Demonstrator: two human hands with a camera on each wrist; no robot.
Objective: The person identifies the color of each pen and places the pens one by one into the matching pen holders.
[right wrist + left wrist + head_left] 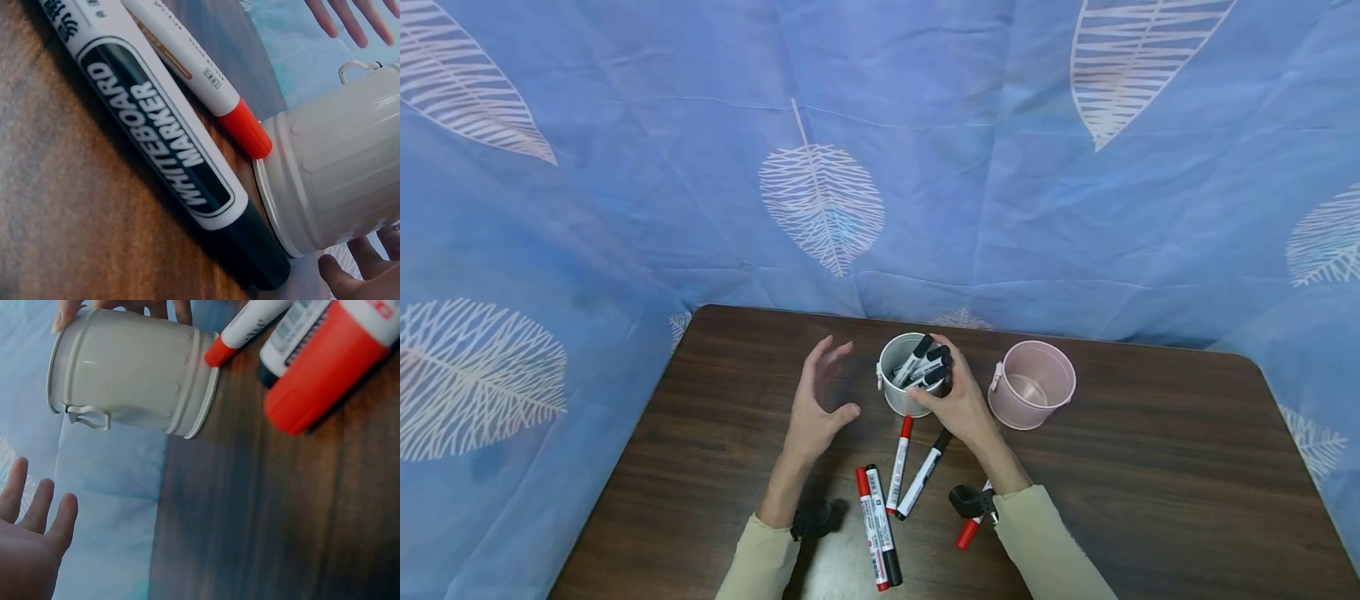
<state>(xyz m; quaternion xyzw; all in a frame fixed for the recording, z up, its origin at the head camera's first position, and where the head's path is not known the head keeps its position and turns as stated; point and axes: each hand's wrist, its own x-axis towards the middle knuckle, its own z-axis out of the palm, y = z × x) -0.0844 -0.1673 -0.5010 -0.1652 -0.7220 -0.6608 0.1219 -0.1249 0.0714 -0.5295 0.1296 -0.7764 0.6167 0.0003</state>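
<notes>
A small white bucket (904,403) stands on the table with several black-capped whiteboard markers (917,360) leaning inside it. My right hand (964,407) holds the bucket by its right side, thumb in front and fingers curled behind. To the left of the bucket, my left hand (812,417) is raised with fingers spread, apart from it and holding nothing. In the left wrist view, the right hand's fingertips (62,317) lie at the bucket's rim. A red-capped marker (215,94) and a black-capped marker (156,125) lie at the bucket's foot.
A pink bucket (1018,414) stands right of my right hand. Nearer me, a red marker (872,533) and a black marker (886,533) lie side by side. Another red-capped marker (968,533) is partly hidden under my right wrist. A blue leaf-patterned cloth (925,208) hangs behind the table (1150,467).
</notes>
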